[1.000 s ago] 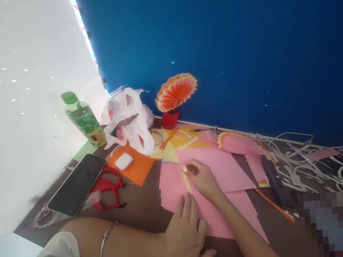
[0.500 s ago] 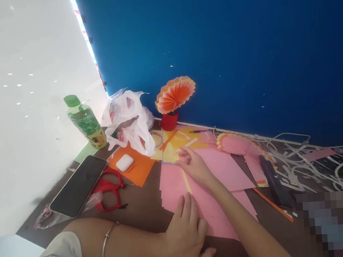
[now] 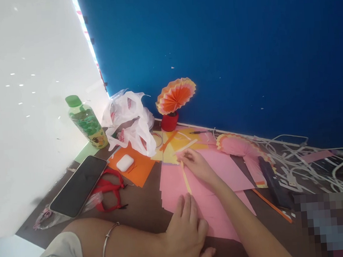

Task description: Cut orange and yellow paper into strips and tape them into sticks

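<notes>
- Green-capped clear plastic drink bottle (image 3: 86,122) upright beside the white wall, at the table's far left.
- Crumpled white plastic bag (image 3: 130,121) just right of it.
- Orange-and-yellow pleated paper fan (image 3: 175,95) set in a small red pot (image 3: 169,122) against the blue partition.
- Black smartphone (image 3: 79,185) lying face up, red-handled scissors (image 3: 109,189) just beside it.
- White earbud case (image 3: 124,162) resting on an orange paper sheet (image 3: 136,168).
- Tangled white cables (image 3: 303,158) at far right.
</notes>
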A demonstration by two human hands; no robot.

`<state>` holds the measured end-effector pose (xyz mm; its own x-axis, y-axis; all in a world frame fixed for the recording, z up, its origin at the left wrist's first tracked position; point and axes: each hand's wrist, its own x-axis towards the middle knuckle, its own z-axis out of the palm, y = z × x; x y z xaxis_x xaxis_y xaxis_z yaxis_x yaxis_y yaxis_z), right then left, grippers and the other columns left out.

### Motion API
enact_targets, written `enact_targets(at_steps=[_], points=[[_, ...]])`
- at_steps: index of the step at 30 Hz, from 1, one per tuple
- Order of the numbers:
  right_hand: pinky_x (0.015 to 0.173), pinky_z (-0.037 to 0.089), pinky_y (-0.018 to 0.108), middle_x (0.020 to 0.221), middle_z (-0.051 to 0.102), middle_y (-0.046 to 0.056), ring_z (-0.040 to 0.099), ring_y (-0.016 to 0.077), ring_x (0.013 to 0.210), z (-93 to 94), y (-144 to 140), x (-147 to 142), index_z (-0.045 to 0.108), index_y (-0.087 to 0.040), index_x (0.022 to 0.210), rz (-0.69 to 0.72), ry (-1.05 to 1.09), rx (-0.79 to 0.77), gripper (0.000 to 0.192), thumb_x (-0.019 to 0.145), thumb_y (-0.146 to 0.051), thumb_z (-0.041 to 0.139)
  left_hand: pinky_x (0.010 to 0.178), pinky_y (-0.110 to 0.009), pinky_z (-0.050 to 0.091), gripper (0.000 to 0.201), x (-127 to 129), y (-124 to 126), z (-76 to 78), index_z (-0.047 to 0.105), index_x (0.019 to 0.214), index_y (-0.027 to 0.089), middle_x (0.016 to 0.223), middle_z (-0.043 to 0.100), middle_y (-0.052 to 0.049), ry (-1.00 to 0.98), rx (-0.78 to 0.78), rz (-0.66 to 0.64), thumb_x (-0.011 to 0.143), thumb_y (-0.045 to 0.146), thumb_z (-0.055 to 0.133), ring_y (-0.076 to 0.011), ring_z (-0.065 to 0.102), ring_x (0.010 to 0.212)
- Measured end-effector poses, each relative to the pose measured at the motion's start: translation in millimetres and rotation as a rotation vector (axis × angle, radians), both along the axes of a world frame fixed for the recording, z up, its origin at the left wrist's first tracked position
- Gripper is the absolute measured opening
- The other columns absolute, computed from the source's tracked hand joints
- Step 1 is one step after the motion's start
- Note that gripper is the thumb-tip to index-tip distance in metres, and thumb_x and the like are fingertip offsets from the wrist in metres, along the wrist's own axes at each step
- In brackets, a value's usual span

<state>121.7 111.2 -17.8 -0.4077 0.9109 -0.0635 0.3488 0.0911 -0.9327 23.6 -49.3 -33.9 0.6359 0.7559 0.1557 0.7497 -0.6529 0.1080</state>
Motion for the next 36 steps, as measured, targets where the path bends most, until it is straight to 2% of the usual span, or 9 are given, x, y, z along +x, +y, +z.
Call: enact_targets(at_steps=[5, 9, 13, 21, 27, 30, 33, 36], points=[[0.069, 0.043, 0.028, 0.065, 0.057, -0.001, 0.055, 0.0139, 0.066, -2.8, -2.3, 0.6, 0.049, -0.02, 0.071, 0.006, 0.036, 0.041, 0.021, 0.082, -0.038, 0.047, 0.096, -0.054, 0.015, 0.048, -0.6, -0.5, -1.6, 0.049, 0.092, 0.007, 0.124, 0.041, -0.032, -0.005, 0.0, 0.003, 0.082, 0.05, 0.032, -0.0439, 0.034, 0.119], [0.061, 0.043, 0.028, 0.071, 0.059, 0.001, 0.055, 0.0162, 0.067, -11.0, 1.7, -2.0, 0.053, -0.02, 0.071, -0.081, 0.02, 0.1, 0.021, 0.077, -0.04, 0.052, 0.096, -0.053, 0.015, 0.049, -0.2, -0.5, -2.5, 0.049, 0.094, 0.006, 0.124, 0.041, -0.032, -0.006, 0.001, 0.008, 0.082, 0.05, 0.032, -0.0432, 0.036, 0.118], [0.067, 0.043, 0.03, 0.075, 0.062, 0.003, 0.056, 0.0178, 0.071, -16.8, 4.1, -4.8, 0.056, -0.02, 0.072, -0.108, -0.023, 0.177, 0.018, 0.075, -0.037, 0.054, 0.096, -0.051, 0.017, 0.047, 0.2, -0.1, -1.3, 0.049, 0.092, 0.006, 0.123, 0.042, -0.032, -0.012, 0.007, 0.006, 0.081, 0.05, 0.034, -0.0431, 0.037, 0.117], [0.07, 0.044, 0.031, 0.077, 0.065, 0.002, 0.058, 0.0175, 0.072, -24.4, -0.4, -7.7, 0.058, -0.02, 0.074, -0.175, -0.083, 0.212, 0.011, 0.074, -0.029, 0.05, 0.094, -0.052, 0.019, 0.048, 0.6, 1.0, -2.8, 0.049, 0.092, 0.006, 0.122, 0.043, -0.032, -0.009, 0.018, -0.001, 0.082, 0.05, 0.033, -0.0439, 0.038, 0.116], [0.072, 0.044, 0.031, 0.079, 0.064, 0.002, 0.058, 0.0175, 0.074, -20.6, -2.1, -8.5, 0.057, -0.021, 0.075, -0.152, -0.072, 0.217, 0.013, 0.075, -0.031, 0.05, 0.096, -0.054, 0.016, 0.046, -0.6, -1.7, 1.8, 0.05, 0.094, 0.008, 0.121, 0.046, -0.027, 0.02, 0.025, -0.009, 0.082, 0.048, 0.031, -0.0411, 0.04, 0.115], [0.072, 0.044, 0.031, 0.077, 0.063, 0.002, 0.057, 0.0174, 0.074, -14.5, -4.4, -6.0, 0.057, -0.02, 0.075, -0.109, -0.027, 0.188, 0.014, 0.076, -0.033, 0.051, 0.097, -0.056, 0.014, 0.048, -3.7, 3.6, 5.0, 0.05, 0.102, 0.008, 0.122, 0.047, -0.024, 0.006, 0.06, -0.014, 0.083, 0.048, 0.03, -0.04, 0.039, 0.117], [0.074, 0.045, 0.031, 0.08, 0.063, 0.003, 0.057, 0.0173, 0.076, -9.5, -7.8, -0.9, 0.057, -0.02, 0.079, -0.062, 0.009, 0.133, 0.017, 0.078, -0.035, 0.05, 0.099, -0.054, 0.012, 0.056, -8.6, 19.8, 4.2, 0.043, 0.119, 0.005, 0.127, 0.043, -0.024, -0.021, 0.115, 0.046, 0.084, 0.046, 0.027, -0.0392, 0.034, 0.121], [0.075, 0.046, 0.031, 0.082, 0.063, 0.003, 0.058, 0.0177, 0.078, -7.5, -10.4, 3.7, 0.057, -0.02, 0.081, -0.038, 0.015, 0.089, 0.016, 0.077, -0.034, 0.052, 0.101, -0.053, 0.011, 0.064, -12.4, 38.2, -0.7, 0.036, 0.125, -0.004, 0.127, 0.041, -0.028, -0.009, 0.119, 0.176, 0.086, 0.045, 0.023, -0.0381, 0.033, 0.122]])
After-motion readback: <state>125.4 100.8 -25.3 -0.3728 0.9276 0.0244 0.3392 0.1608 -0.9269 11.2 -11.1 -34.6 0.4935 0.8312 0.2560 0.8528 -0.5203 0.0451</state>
